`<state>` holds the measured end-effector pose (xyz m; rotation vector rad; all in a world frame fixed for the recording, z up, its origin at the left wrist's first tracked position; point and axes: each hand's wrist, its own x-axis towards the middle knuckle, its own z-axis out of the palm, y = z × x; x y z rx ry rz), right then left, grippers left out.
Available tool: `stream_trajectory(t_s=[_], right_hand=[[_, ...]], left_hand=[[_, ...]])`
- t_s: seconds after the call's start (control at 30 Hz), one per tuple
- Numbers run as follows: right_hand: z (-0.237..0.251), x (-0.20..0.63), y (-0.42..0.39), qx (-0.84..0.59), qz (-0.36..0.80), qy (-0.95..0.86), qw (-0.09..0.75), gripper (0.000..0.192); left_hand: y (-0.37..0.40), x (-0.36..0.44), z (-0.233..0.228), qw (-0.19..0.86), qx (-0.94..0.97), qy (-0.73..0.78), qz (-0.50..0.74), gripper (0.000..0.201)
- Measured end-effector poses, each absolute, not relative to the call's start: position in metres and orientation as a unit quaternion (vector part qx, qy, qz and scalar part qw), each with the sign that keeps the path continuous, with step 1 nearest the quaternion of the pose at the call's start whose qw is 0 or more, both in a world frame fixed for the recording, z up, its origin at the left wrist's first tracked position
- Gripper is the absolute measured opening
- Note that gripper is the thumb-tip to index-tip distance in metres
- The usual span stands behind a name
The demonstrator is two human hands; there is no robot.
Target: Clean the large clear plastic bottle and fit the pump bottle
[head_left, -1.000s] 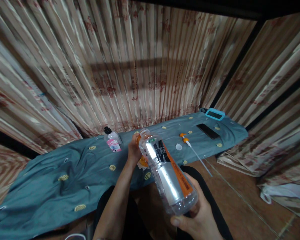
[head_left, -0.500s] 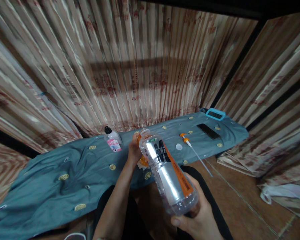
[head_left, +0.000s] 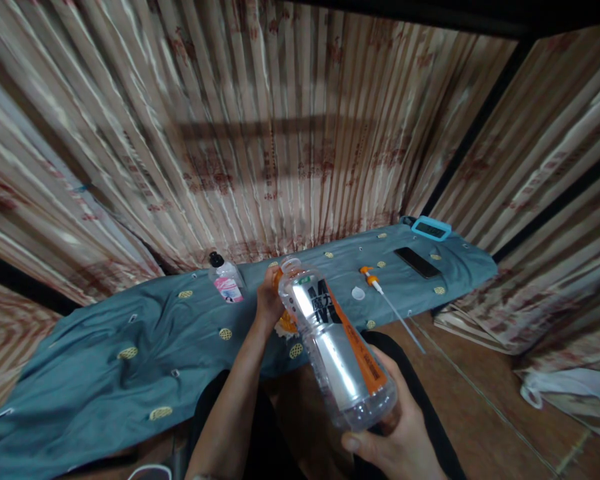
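A small pink-labelled bottle (head_left: pixel 225 279) is standing left on the blue cloth (head_left: pixel 105 340). Your left hand (head_left: pixel 269 298) is gripping an orange bottle (head_left: pixel 283 321), steadying it upright, while your right hand (head_left: pixel 397 437) is cupping the clear bottle (head_left: pixel 335 340), tilting its open mouth toward it. A pump tube (head_left: pixel 387 303) is lying rightward.

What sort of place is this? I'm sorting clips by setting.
Probably a home sleeping nook: pleated curtains all round, a blue patterned sheet over a low ledge, a phone lying on it.

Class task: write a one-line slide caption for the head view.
Right hand tilts an uncapped clear bottle toward an orange object in the left hand, above a teal cloth.
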<state>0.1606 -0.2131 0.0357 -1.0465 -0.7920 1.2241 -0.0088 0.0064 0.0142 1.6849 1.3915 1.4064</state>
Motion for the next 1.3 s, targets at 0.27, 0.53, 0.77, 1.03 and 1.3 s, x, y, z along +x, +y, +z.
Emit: stream_trajectory(t_s=[0.27,0.53,0.77,1.03,1.3], right_hand=[[0.0358,0.1604,-0.2138,-0.468,0.515,-0.350,0.627,0.098],[0.0372,0.1590,-0.2142,-0.466,0.519,-0.332,0.635,0.098],[0.0370,0.1598,-0.2147,-0.470,0.523,-0.327,0.632,0.097],[0.0388,0.1593,-0.2140,-0.471,0.514,-0.339,0.632,0.096],[0.0370,0.1597,-0.2148,-0.474,0.511,-0.344,0.629,0.096]], left_hand=[[0.0055,-0.0073,0.0166,0.270,0.620,0.529,0.513,0.017],[0.0053,-0.0072,0.0164,0.267,0.624,0.530,0.509,0.017],[0.0059,-0.0074,0.0150,0.263,0.619,0.528,0.519,0.017],[0.0050,-0.0055,0.0182,0.269,0.612,0.543,0.509,0.017],[0.0051,-0.0075,0.0168,0.261,0.624,0.533,0.509,0.017]])
